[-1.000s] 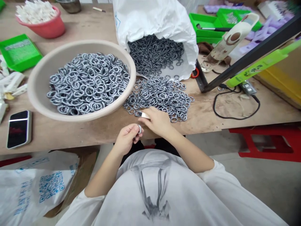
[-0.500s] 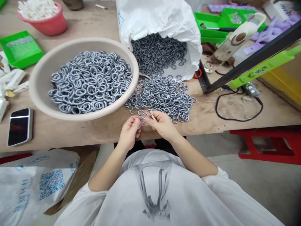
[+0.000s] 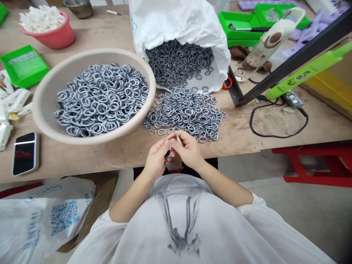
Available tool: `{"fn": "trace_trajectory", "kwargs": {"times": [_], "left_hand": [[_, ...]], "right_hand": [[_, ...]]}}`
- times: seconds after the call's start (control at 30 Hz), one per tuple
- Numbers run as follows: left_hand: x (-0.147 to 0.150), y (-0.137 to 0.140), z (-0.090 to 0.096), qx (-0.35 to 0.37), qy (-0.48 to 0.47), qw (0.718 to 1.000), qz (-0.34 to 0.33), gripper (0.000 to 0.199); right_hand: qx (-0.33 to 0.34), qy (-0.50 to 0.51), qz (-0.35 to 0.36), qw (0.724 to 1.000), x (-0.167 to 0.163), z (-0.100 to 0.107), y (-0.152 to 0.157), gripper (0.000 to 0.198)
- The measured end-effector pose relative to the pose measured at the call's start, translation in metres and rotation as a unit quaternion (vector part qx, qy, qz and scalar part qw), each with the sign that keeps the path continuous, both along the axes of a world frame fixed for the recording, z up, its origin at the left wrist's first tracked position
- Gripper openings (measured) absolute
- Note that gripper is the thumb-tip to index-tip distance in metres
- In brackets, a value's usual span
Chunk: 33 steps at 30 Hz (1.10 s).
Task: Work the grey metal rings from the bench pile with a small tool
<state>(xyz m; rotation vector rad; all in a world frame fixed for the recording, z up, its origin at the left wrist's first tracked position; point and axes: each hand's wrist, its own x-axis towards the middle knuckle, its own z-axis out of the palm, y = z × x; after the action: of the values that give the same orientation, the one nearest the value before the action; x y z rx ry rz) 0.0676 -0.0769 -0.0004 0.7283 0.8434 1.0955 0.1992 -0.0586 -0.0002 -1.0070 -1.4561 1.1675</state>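
Just past the table's front edge, my left hand (image 3: 157, 157) is closed on grey rings (image 3: 168, 154); how many is hidden by the fingers. My right hand (image 3: 187, 148) meets it at the fingertips and pinches a thin pale tool (image 3: 178, 138), whose kind I cannot make out. Directly beyond both hands spreads a loose pile of grey rings (image 3: 189, 110). To the left, a wide beige basin (image 3: 40, 106) holds a heap of the same rings. Behind the pile, a white sack (image 3: 178, 22) lies on its side, its mouth toward me, with darker-looking rings inside.
A phone (image 3: 25, 154) lies at the left edge. Green trays (image 3: 24, 68) and a red bowl (image 3: 59, 36) of white pieces stand farther back. At right are a slanted black metal bar (image 3: 275, 77), a black cable (image 3: 251, 124), a bottle (image 3: 255, 55) and a red stool (image 3: 297, 167).
My hands have come closer together at the fingertips, the left moving right. The ring that showed between them is now mostly covered by fingers. The view has shifted slightly.
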Motion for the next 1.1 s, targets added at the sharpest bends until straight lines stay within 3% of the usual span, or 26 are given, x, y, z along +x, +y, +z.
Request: {"fn": "trace_trajectory", "kwargs": {"times": [0.13, 0.23, 0.37, 0.5, 0.63, 0.73, 0.87, 0.93, 1.0, 1.03, 1.1], "left_hand": [[-0.002, 0.000, 0.002, 0.002, -0.003, 1.000, 0.001, 0.049], [-0.002, 0.000, 0.002, -0.019, -0.010, 1.000, 0.013, 0.051], [-0.002, 0.001, 0.001, -0.021, -0.024, 0.999, 0.008, 0.052], [-0.005, -0.003, 0.000, -0.005, -0.013, 1.000, -0.015, 0.050], [-0.011, -0.011, 0.003, 0.028, -0.007, 0.995, -0.093, 0.050], [-0.020, -0.012, 0.003, 0.018, -0.017, 0.998, -0.066, 0.047], [-0.036, -0.009, 0.001, -0.026, -0.013, 0.999, 0.017, 0.035], [-0.044, -0.007, 0.000, -0.041, -0.016, 0.998, 0.048, 0.036], [-0.049, -0.006, -0.001, -0.053, -0.027, 0.996, 0.071, 0.034], [-0.050, -0.006, -0.001, -0.057, -0.034, 0.995, 0.079, 0.033], [-0.049, -0.004, -0.002, -0.062, -0.041, 0.993, 0.089, 0.035]], "right_hand": [[0.061, -0.104, -0.018, 0.992, 0.007, 0.004, -0.001, 0.042], [0.137, -0.225, 0.008, 0.965, 0.012, 0.011, -0.009, 0.041], [0.184, -0.296, 0.019, 0.937, 0.013, 0.020, -0.017, 0.043], [0.168, -0.307, 0.028, 0.936, 0.017, 0.018, -0.013, 0.047], [0.097, -0.343, -0.035, 0.934, 0.022, 0.012, 0.009, 0.046], [0.093, -0.443, -0.051, 0.890, 0.011, 0.011, 0.025, 0.034], [0.114, -0.590, -0.003, 0.799, -0.017, 0.012, 0.038, 0.026], [0.120, -0.621, 0.014, 0.774, -0.026, 0.012, 0.042, 0.024], [0.118, -0.610, 0.008, 0.783, -0.026, 0.012, 0.044, 0.024], [0.113, -0.586, -0.003, 0.802, -0.024, 0.012, 0.044, 0.023], [0.093, -0.484, -0.017, 0.870, -0.018, 0.012, 0.042, 0.019]]}}
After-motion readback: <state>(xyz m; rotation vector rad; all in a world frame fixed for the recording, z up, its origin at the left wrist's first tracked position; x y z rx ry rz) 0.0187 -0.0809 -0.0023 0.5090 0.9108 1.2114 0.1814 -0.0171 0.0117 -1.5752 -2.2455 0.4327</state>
